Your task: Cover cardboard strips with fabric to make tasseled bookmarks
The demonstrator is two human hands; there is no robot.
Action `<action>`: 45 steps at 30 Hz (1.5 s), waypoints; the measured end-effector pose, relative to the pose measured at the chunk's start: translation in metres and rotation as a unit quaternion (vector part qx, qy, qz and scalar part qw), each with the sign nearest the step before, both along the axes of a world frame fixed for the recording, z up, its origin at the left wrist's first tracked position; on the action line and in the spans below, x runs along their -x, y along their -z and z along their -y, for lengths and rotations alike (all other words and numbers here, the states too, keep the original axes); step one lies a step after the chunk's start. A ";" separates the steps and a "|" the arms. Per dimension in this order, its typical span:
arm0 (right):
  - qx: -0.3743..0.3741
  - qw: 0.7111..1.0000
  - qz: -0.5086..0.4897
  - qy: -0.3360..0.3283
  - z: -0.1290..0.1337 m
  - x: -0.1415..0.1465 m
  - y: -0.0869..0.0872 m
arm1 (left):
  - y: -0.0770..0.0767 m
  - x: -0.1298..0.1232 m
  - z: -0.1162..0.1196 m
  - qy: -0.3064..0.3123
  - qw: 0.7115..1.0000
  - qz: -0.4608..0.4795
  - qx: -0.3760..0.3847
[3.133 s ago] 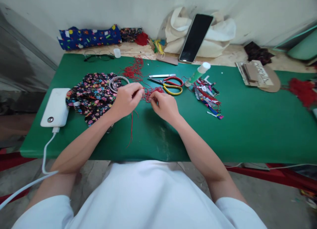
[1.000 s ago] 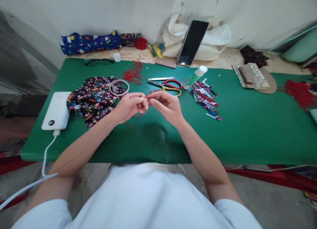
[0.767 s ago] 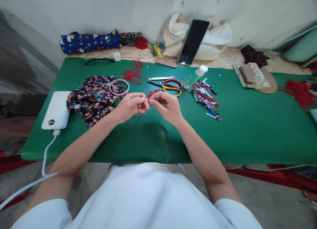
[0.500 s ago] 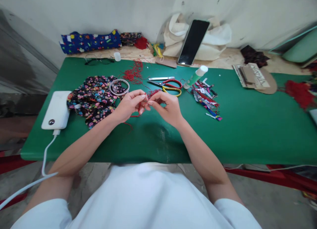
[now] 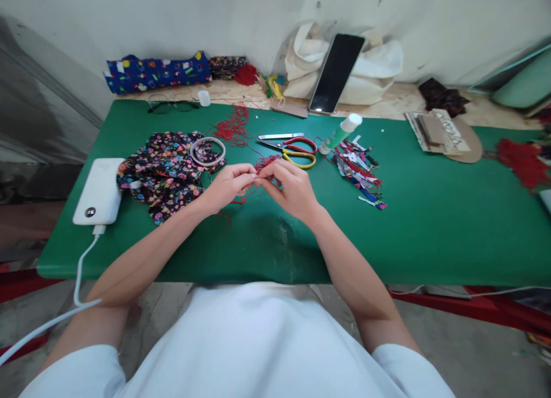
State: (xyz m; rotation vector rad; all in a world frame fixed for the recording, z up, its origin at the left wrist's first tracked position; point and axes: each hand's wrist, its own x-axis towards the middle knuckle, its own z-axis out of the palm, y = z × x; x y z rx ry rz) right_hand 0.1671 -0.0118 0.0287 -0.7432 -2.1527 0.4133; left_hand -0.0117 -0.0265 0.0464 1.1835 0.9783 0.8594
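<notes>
My left hand [image 5: 231, 185] and my right hand [image 5: 289, 188] meet fingertip to fingertip over the green tabletop. Both are closed in a pinch on red yarn [image 5: 239, 201], and a loose tail of it hangs below my left hand. The exact spot they grip is hidden by the fingers. Just behind the hands lies a small tangle of red yarn [image 5: 267, 161]. Scissors [image 5: 297, 151] with one red and one yellow handle lie beyond my right hand, beside metal tweezers [image 5: 281, 136]. Left of my left hand is a crumpled black floral cloth [image 5: 166, 168] with a ring [image 5: 207, 151] on it.
A white power bank [image 5: 99, 191] with a cable sits at the left. A glue stick [image 5: 342, 132] stands by fabric scraps [image 5: 359, 171]. At the back, a phone [image 5: 337, 73] leans on a cream bag [image 5: 379, 70]. Cardboard pieces [image 5: 462, 142] lie at the right.
My fingers have drawn closer together, and the left fingers have curled in more over the yarn. The things on the table stay where they were.
</notes>
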 end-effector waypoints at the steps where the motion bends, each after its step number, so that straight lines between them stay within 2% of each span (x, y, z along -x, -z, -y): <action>1: 0.005 1.000 0.002 -0.002 0.000 0.000 -0.001 | 0.000 0.000 0.000 0.000 1.000 0.002 0.000; 10: 0.094 0.994 -0.054 -0.023 -0.001 0.002 0.000 | 0.000 0.001 0.003 0.004 1.000 0.020 -0.004; 15: 0.201 0.973 -0.103 -0.046 0.001 0.006 0.002 | -0.001 0.002 0.002 0.020 0.999 0.025 -0.011; 20: 0.254 0.956 -0.127 -0.075 0.003 0.008 0.003 | -0.002 0.003 0.002 0.028 0.999 0.017 -0.023; 27: 0.274 0.949 -0.121 -0.099 0.003 0.008 0.004 | 0.000 0.002 0.002 0.037 0.999 0.025 -0.016; 40: 0.288 0.947 -0.116 -0.078 0.004 0.008 0.006 | 0.000 0.002 0.002 0.041 0.999 0.031 -0.010; 45: 0.221 0.967 -0.109 -0.057 0.000 0.001 0.000 | -0.001 0.003 0.002 0.038 0.999 0.034 0.006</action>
